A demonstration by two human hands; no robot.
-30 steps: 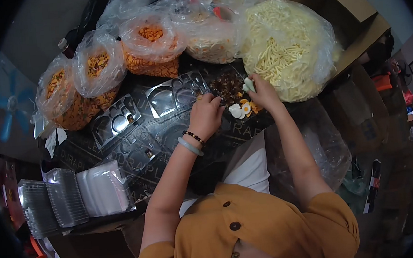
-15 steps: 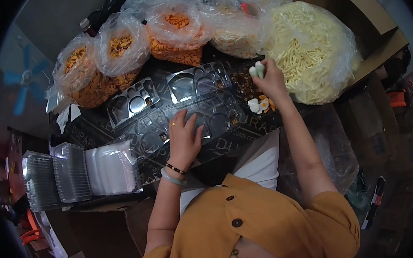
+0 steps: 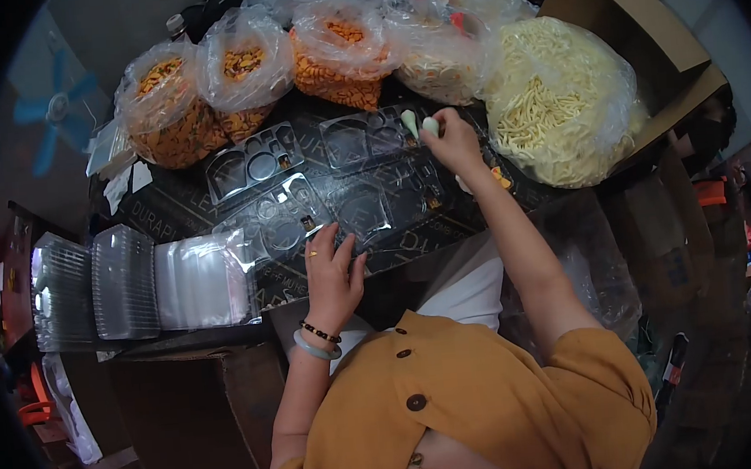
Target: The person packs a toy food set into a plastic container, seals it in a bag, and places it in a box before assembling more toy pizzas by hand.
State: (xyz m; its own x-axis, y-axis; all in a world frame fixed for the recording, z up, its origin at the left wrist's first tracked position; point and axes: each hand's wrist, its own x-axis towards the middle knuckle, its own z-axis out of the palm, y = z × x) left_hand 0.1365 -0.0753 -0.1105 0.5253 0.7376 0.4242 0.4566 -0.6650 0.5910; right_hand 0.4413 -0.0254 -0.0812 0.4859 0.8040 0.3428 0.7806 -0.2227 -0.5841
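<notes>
Left hand (image 3: 331, 278) spread, right hand (image 3: 455, 146) pinching a pale green piece (image 3: 430, 126).
The left hand's fingertips were at the near edge of the near left clear plastic tray (image 3: 282, 234) on the dark tabletop (image 3: 161, 205); the near right tray (image 3: 363, 215) lay just beside it. Farther off, the right hand held its piece by the far right tray (image 3: 346, 142), near a second pale green piece (image 3: 410, 123). Beyond stood plastic bags, the right one (image 3: 550, 102) full of pale yellow sticks.
</notes>
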